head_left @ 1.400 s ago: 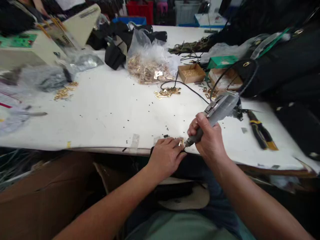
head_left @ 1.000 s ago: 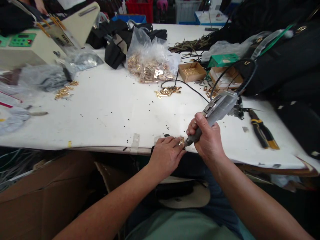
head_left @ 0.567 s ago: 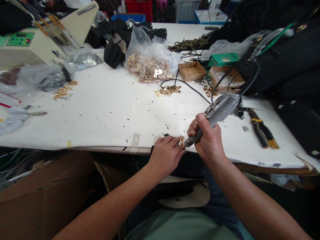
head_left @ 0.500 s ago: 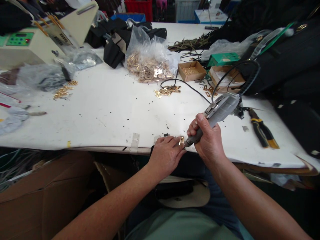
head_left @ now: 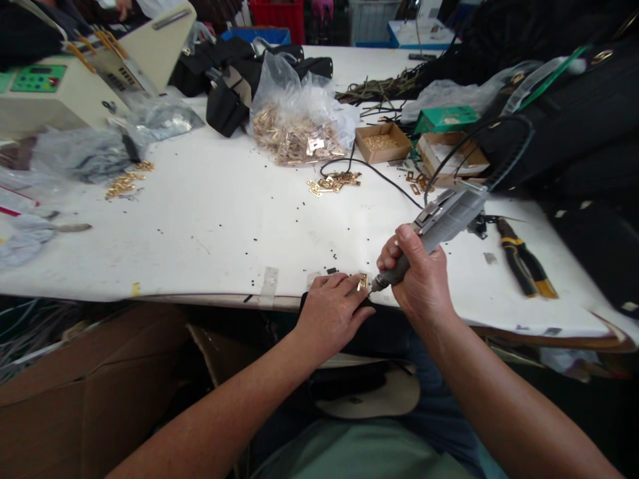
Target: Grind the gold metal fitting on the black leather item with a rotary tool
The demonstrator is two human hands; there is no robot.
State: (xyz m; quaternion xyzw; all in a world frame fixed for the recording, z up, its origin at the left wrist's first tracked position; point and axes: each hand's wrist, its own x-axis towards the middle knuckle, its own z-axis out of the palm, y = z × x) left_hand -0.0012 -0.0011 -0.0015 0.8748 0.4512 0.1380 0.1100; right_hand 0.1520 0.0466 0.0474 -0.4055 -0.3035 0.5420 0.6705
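Observation:
My right hand (head_left: 422,273) is closed around a grey electric screwdriver (head_left: 444,216), its tip slanting down to the left. That tip meets a small gold plate (head_left: 363,282) with a rectangular opening, at the table's front edge. My left hand (head_left: 332,309) presses down beside the plate, fingers together on top and thumb toward me, holding a black piece (head_left: 369,303) mostly hidden under the hand. Whether the piece is fabric or leather I cannot tell.
Pliers (head_left: 526,256) with black and yellow handles lie at the right. Farther back are loose gold plates (head_left: 334,183), a clear bag of gold parts (head_left: 299,126) and a small box of gold bits (head_left: 382,141). A machine (head_left: 64,93) stands at the left.
The screwdriver and my right hand have shifted slightly right and tilted a little. My left thumb has moved a bit away from the fingers, baring more of the black piece.

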